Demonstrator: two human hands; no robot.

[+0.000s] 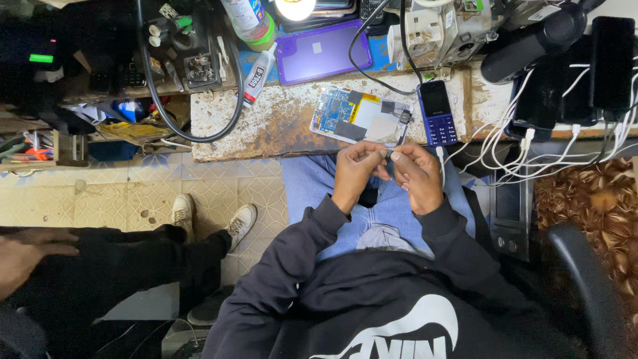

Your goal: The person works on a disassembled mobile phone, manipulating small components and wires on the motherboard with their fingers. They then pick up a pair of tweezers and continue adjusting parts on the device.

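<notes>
Right now I see both hands raised together over my lap, just below the opened circuit board [359, 116] on the worn bench [279, 126]. My left hand [355, 169] and right hand [417, 174] pinch a tiny dark part [389, 155] between their fingertips. It sits midway between them, equally near each, its long axis too small to tell; right of the board lies a blue keypad phone [437, 112].
</notes>
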